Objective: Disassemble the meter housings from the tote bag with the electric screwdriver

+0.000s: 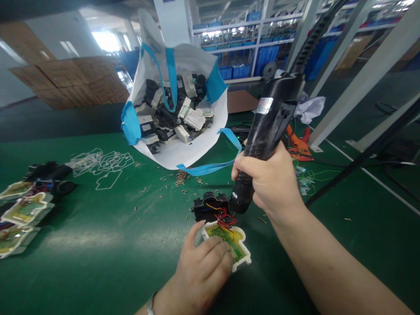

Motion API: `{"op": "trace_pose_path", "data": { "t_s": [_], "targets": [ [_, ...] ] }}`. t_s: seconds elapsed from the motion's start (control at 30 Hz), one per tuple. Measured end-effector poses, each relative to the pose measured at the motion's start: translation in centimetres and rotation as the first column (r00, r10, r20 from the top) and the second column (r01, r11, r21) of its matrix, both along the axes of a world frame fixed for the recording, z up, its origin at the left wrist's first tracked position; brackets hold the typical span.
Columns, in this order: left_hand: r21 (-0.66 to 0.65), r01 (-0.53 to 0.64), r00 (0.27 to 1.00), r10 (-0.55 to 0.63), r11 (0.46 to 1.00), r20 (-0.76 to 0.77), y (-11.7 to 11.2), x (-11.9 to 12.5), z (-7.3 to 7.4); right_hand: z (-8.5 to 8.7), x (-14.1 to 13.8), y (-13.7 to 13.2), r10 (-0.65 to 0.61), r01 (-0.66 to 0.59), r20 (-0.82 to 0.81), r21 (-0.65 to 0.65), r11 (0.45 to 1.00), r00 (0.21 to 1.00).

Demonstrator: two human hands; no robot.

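In my right hand (272, 175) is a black electric screwdriver (269, 118), gripped near its lower end and tilted with its tip down. That tip is beside a bundle of red, black and yellow wires (225, 218). The wires run between a black plastic housing (210, 205) and a white plastic housing (242, 251) with a green circuit board inside. My left hand (208, 267) lies over the near side of the white housing, fingers bent onto it and thumb at its left corner. The fingers cover part of the board.
A white bag (183, 151) with blue straps, full of similar units, stands behind. Loose screws (181, 177) are scattered before it. White gasket-like loops (105, 162) and opened units (29, 210) lie left. Orange-handled pliers-like tool (299, 146) and a black cable (357, 159) are right.
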State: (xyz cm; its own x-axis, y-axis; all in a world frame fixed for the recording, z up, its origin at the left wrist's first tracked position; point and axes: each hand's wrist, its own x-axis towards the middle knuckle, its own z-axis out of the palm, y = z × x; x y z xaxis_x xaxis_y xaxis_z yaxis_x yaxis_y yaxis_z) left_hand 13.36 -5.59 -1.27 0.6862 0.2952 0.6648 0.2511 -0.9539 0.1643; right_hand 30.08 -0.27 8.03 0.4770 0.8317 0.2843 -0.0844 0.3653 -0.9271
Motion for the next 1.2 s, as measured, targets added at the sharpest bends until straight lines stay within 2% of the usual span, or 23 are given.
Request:
{"op": "trace_pose_path", "data": {
  "t_s": [0.33,0.63,0.97,1.2],
  "targets": [
    [0.001,-0.002,1.000,0.002,1.000,-0.002,0.00,0.08,-0.14,-0.36,0.06,0.20,0.009,-0.007,0.058,-0.028,1.000,0.998],
    [-0.002,0.026,1.000,-0.026,1.000,-0.011,-0.04,-0.09,-0.02,-0.24,0.12,0.15,-0.008,0.009,0.054,-0.024,1.000,0.999],
    [0.002,0.054,0.999,-0.054,0.999,-0.005,0.04,-0.16,-0.27,-0.08,0.48,0.32,0.039,-0.040,-0.046,-0.031,0.999,0.998],
    [-0.005,0.052,0.998,-0.052,0.999,-0.020,-0.21,-0.05,0.18,-0.24,0.36,0.37,0.046,-0.045,0.004,-0.083,0.996,0.999]
  ]
}}
